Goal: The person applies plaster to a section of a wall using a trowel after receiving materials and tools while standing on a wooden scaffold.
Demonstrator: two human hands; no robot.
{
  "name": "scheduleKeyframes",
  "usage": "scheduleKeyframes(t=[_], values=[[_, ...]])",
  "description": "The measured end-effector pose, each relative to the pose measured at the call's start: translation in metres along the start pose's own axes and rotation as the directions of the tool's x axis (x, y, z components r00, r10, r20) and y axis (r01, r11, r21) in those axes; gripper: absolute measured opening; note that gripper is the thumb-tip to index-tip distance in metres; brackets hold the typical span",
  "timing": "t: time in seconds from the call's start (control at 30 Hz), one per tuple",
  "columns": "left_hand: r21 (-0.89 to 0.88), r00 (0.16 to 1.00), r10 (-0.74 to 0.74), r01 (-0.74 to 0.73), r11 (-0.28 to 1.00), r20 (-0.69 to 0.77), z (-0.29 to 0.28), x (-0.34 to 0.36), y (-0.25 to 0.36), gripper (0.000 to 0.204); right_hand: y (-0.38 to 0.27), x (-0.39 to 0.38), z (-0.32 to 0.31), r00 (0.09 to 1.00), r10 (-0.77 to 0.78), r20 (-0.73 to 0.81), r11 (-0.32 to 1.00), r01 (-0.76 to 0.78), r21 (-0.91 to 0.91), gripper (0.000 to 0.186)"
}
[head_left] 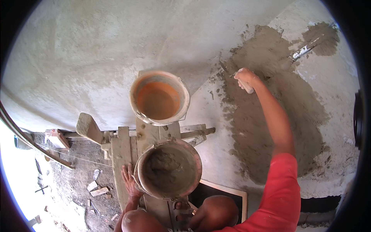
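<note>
My right hand [248,77] is closed around the pale handle of a trowel [245,86], arm stretched out to the wall. Its blade shows as a thin dark edge at the left border of a wet grey mortar patch [278,120] on the wall. My left hand [130,182] lies flat, fingers spread, on a wooden plank [123,154] beside a bucket of grey mortar [197,166]. That bucket stands on the planks in front of my knees. Just beyond it, a second bucket [184,104] holds brownish, watery liquid.
A white pipe end [301,52] sticks out of the wall at upper right, with mortar near it. A wooden post end [88,125] rises left of the planks. Below lies a dirt floor [77,162] with scattered wood scraps [99,191]. A dark framed opening [244,201] sits beside my knees.
</note>
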State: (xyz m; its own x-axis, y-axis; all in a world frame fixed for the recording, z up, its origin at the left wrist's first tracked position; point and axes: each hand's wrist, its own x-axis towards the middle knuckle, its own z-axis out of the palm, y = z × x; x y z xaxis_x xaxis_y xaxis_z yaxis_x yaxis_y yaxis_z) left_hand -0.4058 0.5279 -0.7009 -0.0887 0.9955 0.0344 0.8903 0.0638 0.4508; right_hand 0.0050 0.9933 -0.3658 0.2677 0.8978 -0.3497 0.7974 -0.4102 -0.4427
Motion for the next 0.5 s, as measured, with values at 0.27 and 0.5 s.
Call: scheduleKeyframes(t=[0.27,0.5], values=[[-0.073,1.000,-0.025,0.025,0.997,-0.002,-0.008,0.002,0.006,0.077,-0.007,0.063,-0.039,0.982,0.067,-0.179,0.982,-0.097,-0.160,0.027],[-0.082,0.999,-0.045,0.043,0.996,-0.023,-0.004,0.000,0.001,0.072,-0.037,0.032,-0.076,0.971,0.095,-0.221,0.986,-0.123,-0.116,0.027]])
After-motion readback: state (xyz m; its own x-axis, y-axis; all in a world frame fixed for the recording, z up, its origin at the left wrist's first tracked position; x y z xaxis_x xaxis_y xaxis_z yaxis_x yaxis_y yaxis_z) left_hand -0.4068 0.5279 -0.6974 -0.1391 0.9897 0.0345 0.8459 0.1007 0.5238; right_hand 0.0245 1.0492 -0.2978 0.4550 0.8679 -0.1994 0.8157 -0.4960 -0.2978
